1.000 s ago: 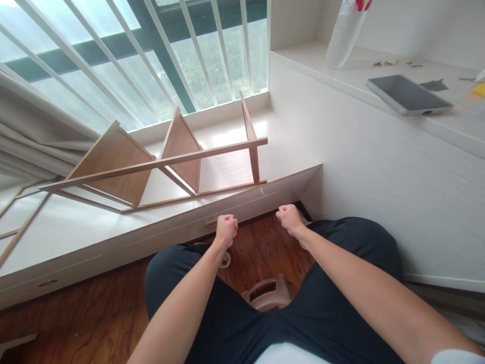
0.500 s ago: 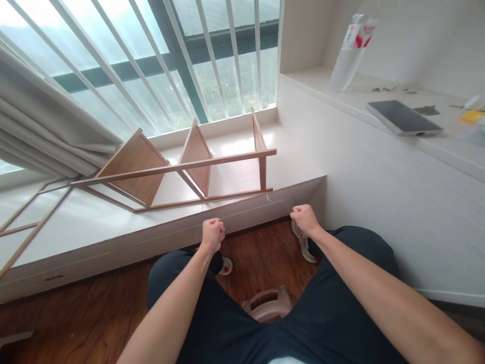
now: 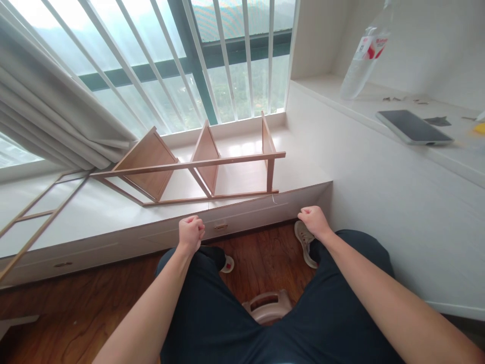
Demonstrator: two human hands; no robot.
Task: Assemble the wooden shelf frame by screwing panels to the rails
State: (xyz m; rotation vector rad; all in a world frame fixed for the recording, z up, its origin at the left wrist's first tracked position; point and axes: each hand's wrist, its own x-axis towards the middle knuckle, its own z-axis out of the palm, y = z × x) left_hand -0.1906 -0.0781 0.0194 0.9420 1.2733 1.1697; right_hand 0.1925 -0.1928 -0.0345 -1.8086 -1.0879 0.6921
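Both of my hands are closed into fists in front of my knees, and nothing shows in either. My left hand point(image 3: 191, 233) hovers over my left knee, near the front face of the window ledge point(image 3: 242, 207). Farther right, my right hand point(image 3: 313, 221) is held above my right shoe point(image 3: 305, 247). Beyond them a wooden shelf rack point(image 3: 204, 165) lies on its side along the ledge, its several boards standing at a slant. Neither hand touches it. A second slim wooden frame point(image 3: 36, 216) lies at the ledge's left end.
On the white counter point(image 3: 322, 87) at right stand a water bottle point(image 3: 364, 63) and a phone point(image 3: 415, 126), with small scraps beside them. A grey curtain point(image 3: 64, 101) hangs at left before the barred window. Between my legs shows a plastic stool point(image 3: 268, 307) on the wood floor.
My left hand has moved left, away from my right hand, which stays closed in nearly the same place. The view has shifted slightly left, so the rack and bottle sit farther right.
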